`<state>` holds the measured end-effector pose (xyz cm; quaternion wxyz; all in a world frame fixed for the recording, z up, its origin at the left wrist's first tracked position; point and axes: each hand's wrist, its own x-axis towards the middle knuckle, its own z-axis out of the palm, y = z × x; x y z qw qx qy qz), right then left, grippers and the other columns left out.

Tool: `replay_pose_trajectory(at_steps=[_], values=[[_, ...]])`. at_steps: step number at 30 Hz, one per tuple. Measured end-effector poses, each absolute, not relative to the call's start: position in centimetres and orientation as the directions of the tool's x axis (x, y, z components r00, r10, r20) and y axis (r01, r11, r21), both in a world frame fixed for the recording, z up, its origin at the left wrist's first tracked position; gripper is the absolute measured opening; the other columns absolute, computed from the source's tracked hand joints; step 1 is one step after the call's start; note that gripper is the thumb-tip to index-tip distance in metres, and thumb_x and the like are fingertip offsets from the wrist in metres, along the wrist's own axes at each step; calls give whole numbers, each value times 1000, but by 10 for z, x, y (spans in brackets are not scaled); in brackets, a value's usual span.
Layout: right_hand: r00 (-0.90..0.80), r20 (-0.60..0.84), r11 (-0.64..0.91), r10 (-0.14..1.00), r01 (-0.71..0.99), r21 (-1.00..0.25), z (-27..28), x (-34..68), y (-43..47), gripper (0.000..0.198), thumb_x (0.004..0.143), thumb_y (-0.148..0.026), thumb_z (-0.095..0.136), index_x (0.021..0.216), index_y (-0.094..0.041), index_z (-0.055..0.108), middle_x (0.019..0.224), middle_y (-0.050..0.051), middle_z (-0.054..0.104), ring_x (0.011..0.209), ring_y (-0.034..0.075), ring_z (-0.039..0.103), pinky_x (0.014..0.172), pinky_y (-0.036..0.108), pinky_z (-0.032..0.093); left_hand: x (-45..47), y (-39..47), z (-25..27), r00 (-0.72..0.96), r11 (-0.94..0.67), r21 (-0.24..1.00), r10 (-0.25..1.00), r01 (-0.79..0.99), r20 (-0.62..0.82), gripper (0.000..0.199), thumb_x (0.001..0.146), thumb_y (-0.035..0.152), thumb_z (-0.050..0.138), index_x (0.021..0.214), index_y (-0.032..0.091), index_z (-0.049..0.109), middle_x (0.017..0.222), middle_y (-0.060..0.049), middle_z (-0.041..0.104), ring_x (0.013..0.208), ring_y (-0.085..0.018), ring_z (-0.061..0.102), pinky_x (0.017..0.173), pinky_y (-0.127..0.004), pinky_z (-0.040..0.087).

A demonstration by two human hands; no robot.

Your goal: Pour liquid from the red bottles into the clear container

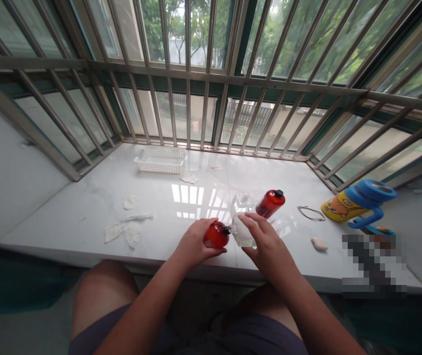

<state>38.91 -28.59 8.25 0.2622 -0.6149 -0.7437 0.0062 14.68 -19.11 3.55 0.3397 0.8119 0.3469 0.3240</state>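
Observation:
My left hand (195,242) is wrapped round a red-amber bottle (215,235), tipped on its side with its dark neck pointing right. My right hand (266,242) grips a clear bottle (244,236), also tilted, its narrow neck facing left. The two necks meet or nearly meet; whether they touch I cannot tell, nor whether liquid passes between them. Just behind my right hand stands a second red-amber bottle (270,203) with a black cap. A clear square-looking container (242,201) is beside it, partly hidden by the bottle I hold.
A white perforated basket (161,165) sits near the barred window. Crumpled tissues (131,235) lie on the left of the white ledge (181,236). To the right are a blue and yellow flask (355,199), a thin cord loop (311,213) and a small pinkish block (319,243).

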Motion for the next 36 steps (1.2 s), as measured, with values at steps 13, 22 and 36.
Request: replay_pose_trajectory(at_steps=[13, 22, 36], values=[[-111, 395, 235, 912, 931, -281, 86, 385, -285, 86, 80, 0, 58, 157, -34, 44, 155, 10, 52, 142, 33, 53, 114, 52, 55, 147, -190, 32, 546, -540, 769, 781, 343, 304, 90, 67, 44, 100, 144, 28, 57, 138, -9, 70, 126, -32, 65, 112, -49, 52], [-106, 418, 211, 902, 953, -216, 89, 382, -286, 83, 80, -1, 62, 156, -32, 47, 154, 9, 54, 139, 33, 57, 112, 49, 57, 146, -190, 33, 541, -538, 770, 783, 343, 307, 90, 66, 42, 101, 144, 30, 58, 138, -9, 70, 126, -33, 66, 112, -50, 53], [-127, 434, 228, 892, 955, -188, 90, 383, -286, 84, 79, -1, 59, 157, -32, 47, 155, 10, 54, 141, 34, 55, 112, 53, 57, 146, -190, 34, 533, -526, 779, 791, 342, 300, 89, 66, 41, 101, 144, 30, 59, 138, -9, 70, 127, -34, 66, 112, -51, 53]])
